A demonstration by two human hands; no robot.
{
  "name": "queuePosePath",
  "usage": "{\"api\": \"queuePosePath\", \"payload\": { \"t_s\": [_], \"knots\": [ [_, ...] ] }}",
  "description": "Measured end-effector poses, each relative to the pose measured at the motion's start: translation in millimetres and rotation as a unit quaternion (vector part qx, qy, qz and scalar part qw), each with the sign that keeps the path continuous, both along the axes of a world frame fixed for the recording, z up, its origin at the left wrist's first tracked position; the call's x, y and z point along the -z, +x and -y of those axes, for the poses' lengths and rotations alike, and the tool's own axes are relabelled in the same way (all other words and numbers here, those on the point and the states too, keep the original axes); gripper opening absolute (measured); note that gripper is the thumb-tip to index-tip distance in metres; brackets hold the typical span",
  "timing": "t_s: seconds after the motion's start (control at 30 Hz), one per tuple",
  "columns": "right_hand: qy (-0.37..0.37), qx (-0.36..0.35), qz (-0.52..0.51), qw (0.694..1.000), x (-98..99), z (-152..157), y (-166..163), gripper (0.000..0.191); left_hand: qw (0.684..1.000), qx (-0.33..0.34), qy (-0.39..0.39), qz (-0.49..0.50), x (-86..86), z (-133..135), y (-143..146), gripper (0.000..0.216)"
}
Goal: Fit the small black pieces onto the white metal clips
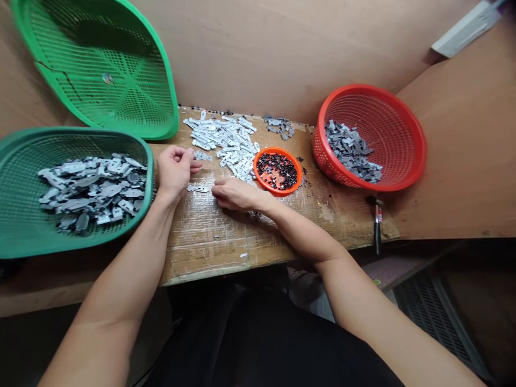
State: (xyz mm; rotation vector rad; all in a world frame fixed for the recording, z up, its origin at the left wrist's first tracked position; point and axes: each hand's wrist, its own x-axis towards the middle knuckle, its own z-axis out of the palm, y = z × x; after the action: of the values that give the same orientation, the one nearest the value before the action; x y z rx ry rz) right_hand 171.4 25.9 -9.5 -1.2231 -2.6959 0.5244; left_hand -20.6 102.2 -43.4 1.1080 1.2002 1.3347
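My left hand (175,167) is closed in a pinch, with a flat grey slotted metal piece (202,156) at its thumb and fingertip. Just to the right and nearer me, my right hand (234,193) has its fingers curled together, palm down, low over the table. Whatever they pinch is hidden. A similar slotted piece (197,188) lies flat on the table, its right end close to those fingertips. Behind both hands spreads a loose pile of pale slotted pieces (226,137). An orange dish (299,180) of small dark parts stands beyond my right wrist.
On the left, a dark green basket (150,161) holds assembled-looking grey pieces. A bright green basket (171,97) leans on the back wall. The red basket (419,145) at right contains grey parts, and a black-handled tool (377,226) lies before it. Grey bits (280,127) lie at the back.
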Motion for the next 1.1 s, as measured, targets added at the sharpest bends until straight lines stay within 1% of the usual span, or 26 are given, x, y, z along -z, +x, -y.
{"api": "queuePosePath", "payload": {
  "t_s": [0.03,0.07,0.13,0.2,0.23,0.27,0.3,0.37,0.43,0.53,0.6,0.63,0.77,0.87,0.93,1.0,1.07,1.1],
  "knots": [
    [0.004,0.022,-0.034,0.999,-4.4,-3.2,15.3,0.012,1.0,0.001,0.003,0.001,0.1,-0.6,-0.3,0.025],
    [0.023,0.08,-0.076,0.994,-8.7,-7.0,34.0,0.017,1.0,0.003,0.005,0.002,0.2,-0.8,-0.4,0.025],
    [0.081,0.239,-0.128,0.959,-15.2,-14.8,77.1,0.03,1.0,0.009,0.011,0.001,-0.1,0.1,0.4,0.026],
    [0.109,0.355,-0.121,0.921,-16.2,-20.5,117.7,0.031,1.0,0.013,0.016,-0.001,-1.1,2.6,2.5,0.026],
    [0.103,0.388,-0.096,0.911,-14.4,-22.0,133.6,0.028,1.0,0.016,0.016,-0.004,-1.8,4.1,3.8,0.025],
    [0.094,0.407,-0.064,0.906,-11.2,-22.7,145.4,0.025,1.0,0.019,0.016,-0.008,-2.6,5.7,5.2,0.024],
    [0.088,0.413,-0.029,0.906,-7.2,-22.9,153.0,0.025,1.0,0.024,0.015,-0.012,-3.4,7.1,6.4,0.024],
    [0.08,0.404,0.03,0.911,1.4,-22.5,157.4,0.031,0.999,0.034,0.012,-0.022,-4.5,9.4,8.2,0.025],
    [0.072,0.374,0.048,0.923,7.4,-22.5,153.5,0.034,0.999,0.044,0.01,-0.031,-4.7,10.5,9.0,0.025],
    [0.036,0.304,0.013,0.952,8.9,-22.8,148.3,0.028,0.998,0.052,0.007,-0.038,-3.7,11.1,9.1,0.022],
    [0.024,0.279,-0.017,0.96,6.9,-22.0,150.3,0.025,0.998,0.057,0.005,-0.04,-2.7,11.9,9.4,0.021],
    [0.029,0.281,-0.028,0.959,5.8,-21.2,152.8,0.024,0.997,0.06,0.005,-0.038,-2.4,12.7,9.8,0.02],
    [0.077,0.331,-0.051,0.939,4.4,-16.6,163.2,0.018,0.995,0.092,-0.006,-0.026,-2.3,17.9,12.4,0.019],
    [0.077,0.323,-0.077,0.94,5.2,-13.6,160.6,0.018,0.994,0.107,-0.015,-0.02,-3.0,21.4,14.3,0.019],
    [0.058,0.29,-0.077,0.952,5.2,-13.2,152.6,0.019,0.994,0.105,-0.017,-0.018,-3.5,22.5,14.8,0.021],
    [0.039,0.247,-0.055,0.967,5.3,-14.2,142.7,0.019,0.994,0.105,-0.021,-0.017,-4.1,23.0,14.9,0.023],
    [0.038,0.218,-0.024,0.975,6.1,-16.0,134.5,0.019,0.994,0.108,-0.025,-0.017,-5.0,23.5,14.8,0.023],
    [0.044,0.215,-0.009,0.975,6.8,-16.9,132.0,0.02,0.994,0.109,-0.027,-0.018,-5.6,23.9,14.8,0.023]
  ]
}}
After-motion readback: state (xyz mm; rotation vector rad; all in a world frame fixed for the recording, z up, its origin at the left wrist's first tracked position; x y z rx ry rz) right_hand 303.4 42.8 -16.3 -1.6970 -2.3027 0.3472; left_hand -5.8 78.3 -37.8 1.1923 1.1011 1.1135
